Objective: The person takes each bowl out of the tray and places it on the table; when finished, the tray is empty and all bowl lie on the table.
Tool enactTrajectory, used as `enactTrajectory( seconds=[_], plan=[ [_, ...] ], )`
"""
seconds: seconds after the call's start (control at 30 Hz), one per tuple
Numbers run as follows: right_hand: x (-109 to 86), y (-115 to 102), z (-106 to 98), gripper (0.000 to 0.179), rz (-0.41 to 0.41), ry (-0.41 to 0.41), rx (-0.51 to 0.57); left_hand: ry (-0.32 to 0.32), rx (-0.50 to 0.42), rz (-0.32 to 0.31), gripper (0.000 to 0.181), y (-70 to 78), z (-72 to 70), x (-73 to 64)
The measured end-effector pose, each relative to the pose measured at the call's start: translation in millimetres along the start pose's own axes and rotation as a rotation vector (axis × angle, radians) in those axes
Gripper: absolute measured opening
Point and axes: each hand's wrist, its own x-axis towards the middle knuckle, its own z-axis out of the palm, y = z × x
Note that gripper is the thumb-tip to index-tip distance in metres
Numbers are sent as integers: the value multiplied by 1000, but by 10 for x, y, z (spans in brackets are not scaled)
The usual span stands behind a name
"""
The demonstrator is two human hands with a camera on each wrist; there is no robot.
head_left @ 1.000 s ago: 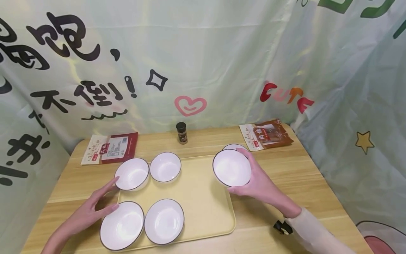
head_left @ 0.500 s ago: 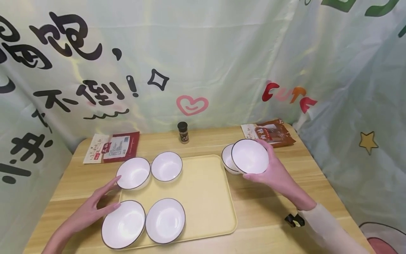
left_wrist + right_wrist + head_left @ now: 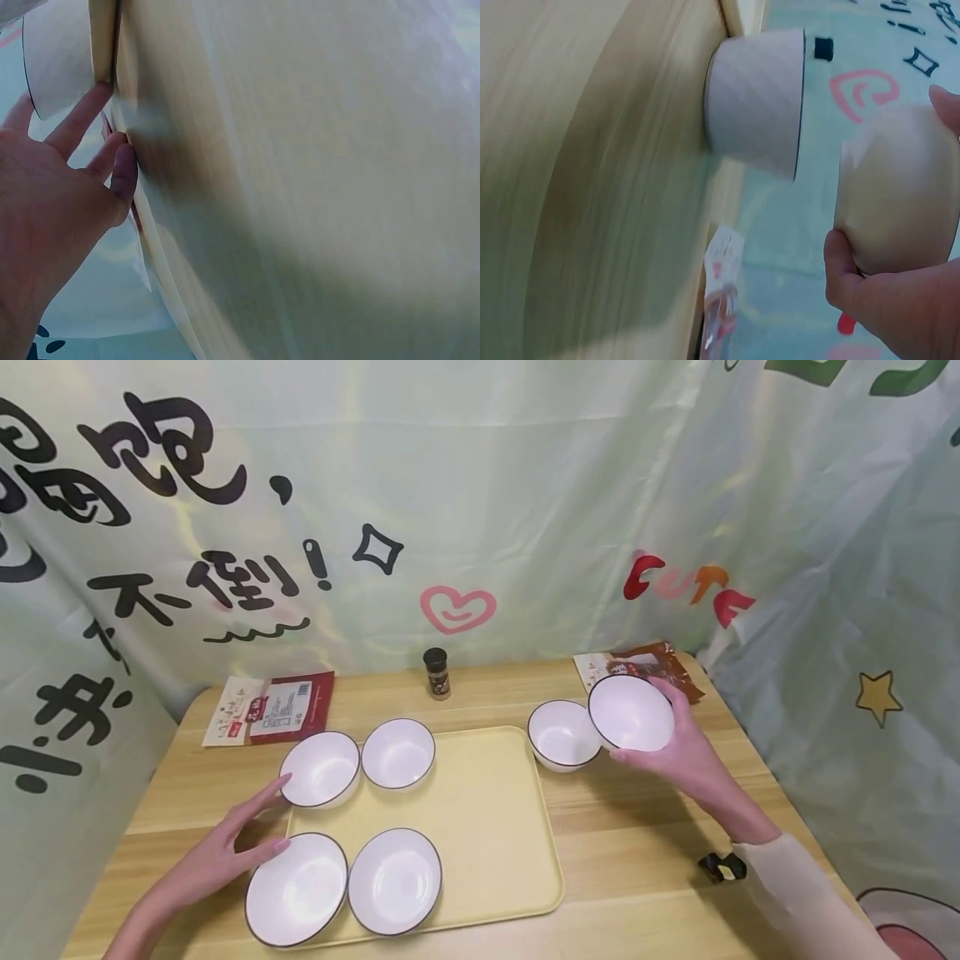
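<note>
My right hand (image 3: 697, 756) grips a white, dark-rimmed bowl (image 3: 632, 712) by its side, raised over the table right of the tray. In the right wrist view that bowl (image 3: 900, 187) is off the tabletop. Just left of it, another white bowl (image 3: 564, 735) stands on the table by the tray's far right corner. My left hand (image 3: 225, 847) has its fingers spread: the thumb is at the near left bowl (image 3: 297, 890), a fingertip at the far left bowl (image 3: 320, 768). Two more bowls, far (image 3: 398, 754) and near (image 3: 395, 881), sit beside them on the yellow tray (image 3: 498, 827).
A red-and-white packet (image 3: 270, 708) lies at the back left, and a brown one (image 3: 660, 668) at the back right, partly behind the held bowl. Between them stands a small black-capped jar (image 3: 437, 674). A printed cloth (image 3: 525, 510) hangs behind the table.
My right hand has carried its bowl right and away from me, past the bowl on the table, which now shows fully. The left hand stays by the left bowls.
</note>
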Motion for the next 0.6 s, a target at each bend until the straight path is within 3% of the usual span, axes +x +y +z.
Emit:
enactTrajectory(
  seconds=[0.27, 0.6],
  plan=[
    [37, 183, -79, 129, 30, 25, -19, -6, 11, -25, 89, 11, -13, -14],
    [98, 359, -132, 129, 101, -29, -24, -8, -21, -13, 91, 14, -13, 1]
  ],
)
